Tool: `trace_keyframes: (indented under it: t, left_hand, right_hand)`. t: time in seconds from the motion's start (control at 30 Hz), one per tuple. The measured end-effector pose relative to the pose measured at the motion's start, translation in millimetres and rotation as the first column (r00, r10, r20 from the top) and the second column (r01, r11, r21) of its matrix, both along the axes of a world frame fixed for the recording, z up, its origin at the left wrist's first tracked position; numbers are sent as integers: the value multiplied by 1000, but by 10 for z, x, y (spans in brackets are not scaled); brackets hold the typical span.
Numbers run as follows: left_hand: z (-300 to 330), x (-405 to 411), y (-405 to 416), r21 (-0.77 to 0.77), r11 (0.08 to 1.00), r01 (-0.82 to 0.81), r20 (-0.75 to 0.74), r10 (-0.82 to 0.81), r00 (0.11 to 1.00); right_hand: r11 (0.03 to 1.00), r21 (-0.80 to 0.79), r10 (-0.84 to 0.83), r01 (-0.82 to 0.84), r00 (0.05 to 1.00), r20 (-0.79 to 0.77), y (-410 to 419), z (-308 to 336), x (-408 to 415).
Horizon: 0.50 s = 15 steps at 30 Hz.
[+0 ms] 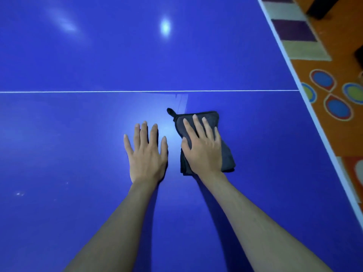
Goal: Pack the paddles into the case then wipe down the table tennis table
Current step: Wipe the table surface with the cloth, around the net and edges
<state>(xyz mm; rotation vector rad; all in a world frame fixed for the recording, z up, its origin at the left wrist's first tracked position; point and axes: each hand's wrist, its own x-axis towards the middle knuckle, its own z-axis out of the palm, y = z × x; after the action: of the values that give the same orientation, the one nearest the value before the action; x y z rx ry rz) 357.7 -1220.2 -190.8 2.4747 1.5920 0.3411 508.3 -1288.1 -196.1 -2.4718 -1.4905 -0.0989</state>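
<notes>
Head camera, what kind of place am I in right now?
Probably a home games room. A blue table tennis table with a white line fills the view, a patterned rug covers the floor beside it, and the right hand presses a cloth on the table.

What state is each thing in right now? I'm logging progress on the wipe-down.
cloth: folded, lying flat on the table, pressed under the right hand.
right hand: fingers straight, palm down on the cloth.
left hand: fingers spread, flat on the bare table beside the cloth, holding nothing.
table: blue top, glossy with light reflections; paddles and case not in view.
</notes>
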Motion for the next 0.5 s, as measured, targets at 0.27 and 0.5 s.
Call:
trace_keyframes:
  t: [0.27,0.5]
  left_hand:
    - [105,-579,-165,136,978,156,60,-165,984]
    - [14,-1107,-3,48,992,117,-36,-115,993]
  right_hand:
    - [994,-89,-64,62,998,-24,-1047,21,-1220]
    - [990,-130,-58,53,998,-33,-1139,18,-1354]
